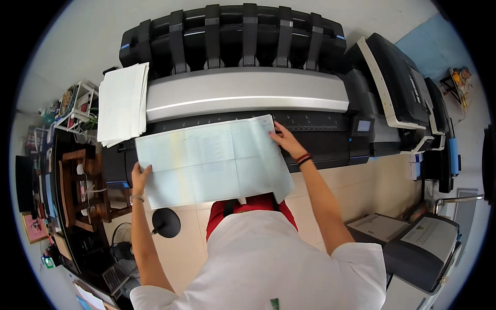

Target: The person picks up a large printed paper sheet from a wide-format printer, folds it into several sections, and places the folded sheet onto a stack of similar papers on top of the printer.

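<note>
A wide, pale blue-green paper sheet [206,165] with crease lines and faint print is stretched between my hands. My left hand [140,177] grips its left edge, thumb on top. At the upper right corner, my right hand [287,139] pinches the edge, fingers partly hidden. The sheet's lower right corner droops. Behind it stands a large-format printer with a silver cover [248,92] and a black front ledge [315,123]; the sheet's far edge overlaps that ledge. A stack of large white sheets [123,103] lies on the printer's left end.
A small control screen [363,126] sits at the printer's right. Further right is a black office copier [400,77]; another grey machine [423,240] stands at lower right. On the left are a wooden chair [77,191], a fan [123,240] and a round black base [166,222] on the floor.
</note>
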A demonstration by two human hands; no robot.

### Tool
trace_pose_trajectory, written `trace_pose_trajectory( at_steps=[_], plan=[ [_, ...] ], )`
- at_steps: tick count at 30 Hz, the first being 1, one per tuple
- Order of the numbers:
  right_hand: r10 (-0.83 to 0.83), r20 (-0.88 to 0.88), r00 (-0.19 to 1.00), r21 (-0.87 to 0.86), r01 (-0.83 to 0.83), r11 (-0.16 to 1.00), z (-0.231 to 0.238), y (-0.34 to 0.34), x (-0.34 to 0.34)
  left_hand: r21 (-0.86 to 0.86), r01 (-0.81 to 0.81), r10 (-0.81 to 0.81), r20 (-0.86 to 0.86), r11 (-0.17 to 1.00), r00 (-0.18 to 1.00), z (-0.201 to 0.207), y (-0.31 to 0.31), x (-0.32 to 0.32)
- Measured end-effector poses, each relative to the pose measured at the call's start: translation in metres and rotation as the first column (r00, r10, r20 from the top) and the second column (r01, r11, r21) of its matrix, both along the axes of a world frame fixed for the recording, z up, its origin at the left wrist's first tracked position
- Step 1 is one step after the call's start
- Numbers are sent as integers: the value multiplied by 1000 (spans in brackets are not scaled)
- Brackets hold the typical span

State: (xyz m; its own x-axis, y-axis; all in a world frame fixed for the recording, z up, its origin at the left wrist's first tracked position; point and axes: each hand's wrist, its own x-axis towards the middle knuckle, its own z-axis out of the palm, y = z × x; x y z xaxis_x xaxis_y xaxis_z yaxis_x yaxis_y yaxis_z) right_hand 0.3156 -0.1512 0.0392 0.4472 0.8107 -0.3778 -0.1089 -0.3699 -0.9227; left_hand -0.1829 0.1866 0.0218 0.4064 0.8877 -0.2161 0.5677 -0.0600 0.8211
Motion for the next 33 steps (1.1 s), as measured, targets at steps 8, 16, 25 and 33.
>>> trace_pose_trajectory(
  at_steps=[8, 16, 25, 33],
  plan=[
    [-143, -55, 988, 0, 143, 990, -12, 5, -26, -41, -21, 25, 113, 999, 993, 25, -43, 2],
    [75, -300, 951, 47, -64, 997, 53, -21, 28, -188, 23, 44, 341, 982, 939, 17, -86, 35],
    [103, -583, 806, 448, 213, 868, 18, 1, -11, 133, -141, 90, 333, 981, 939, 2, -118, 79],
    [134, -424, 895, 252, -26, 967, 49, 47, -25, 6, 1, -4, 396, 1000, 918, -9, -132, 76]
  ],
)
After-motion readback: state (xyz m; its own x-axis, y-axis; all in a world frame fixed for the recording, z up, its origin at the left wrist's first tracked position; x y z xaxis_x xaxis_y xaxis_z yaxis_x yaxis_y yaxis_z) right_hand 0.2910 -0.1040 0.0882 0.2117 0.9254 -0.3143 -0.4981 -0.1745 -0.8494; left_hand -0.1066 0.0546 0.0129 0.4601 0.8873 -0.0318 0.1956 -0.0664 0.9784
